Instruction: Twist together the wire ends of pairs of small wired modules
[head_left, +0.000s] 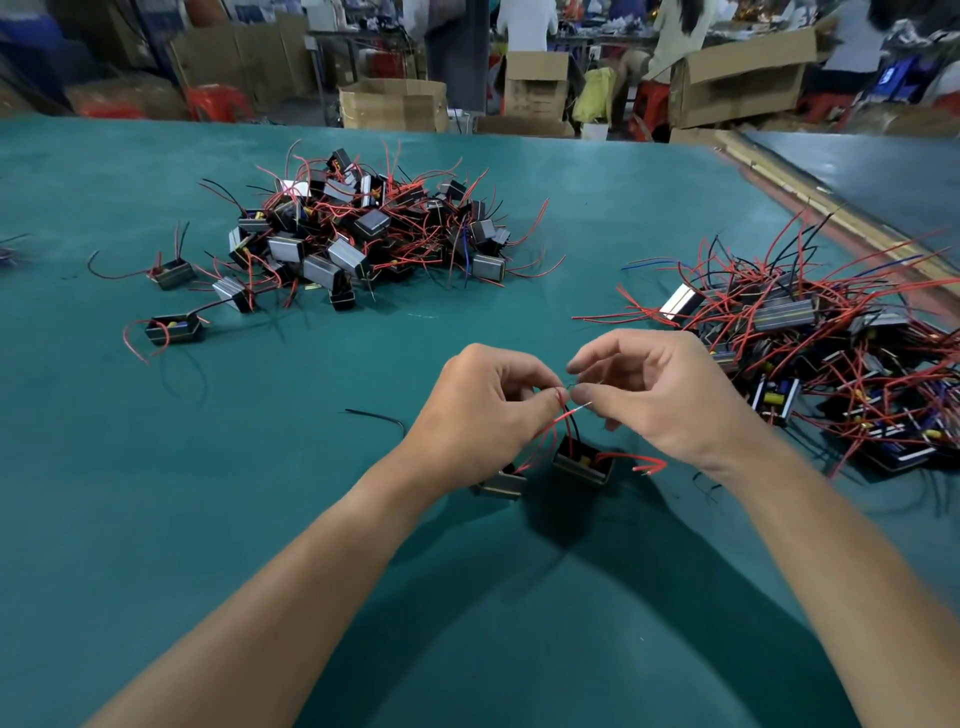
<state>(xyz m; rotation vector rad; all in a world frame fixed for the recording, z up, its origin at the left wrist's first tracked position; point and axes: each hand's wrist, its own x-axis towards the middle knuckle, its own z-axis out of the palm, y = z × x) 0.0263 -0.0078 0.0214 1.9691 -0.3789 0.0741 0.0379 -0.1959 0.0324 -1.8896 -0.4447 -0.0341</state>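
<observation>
Left grip (493, 410) pinches red wires (549, 425) just below bared ends (585, 408); right grip (660, 400) pinches ends. We should roll tight, even turns, keeping modules (582, 464) down on surface (260, 467).

The left hand (483, 410) pinches the red wires (545, 436) between thumb and forefinger. The right hand (660, 395) pinches a bare wire end (583, 409) just beside them, so the fingers (576, 366) of both hands almost meet. Directly below the fingers sit two small black modules, the left module (501, 484) under the left palm and the right module (582, 464) beside it, over the green table (260, 493). A loose black wire (376, 415) lies left of the fingers. Beyond them to the left is one heap of modules (363, 234), and to their right a second heap (810, 364).
</observation>
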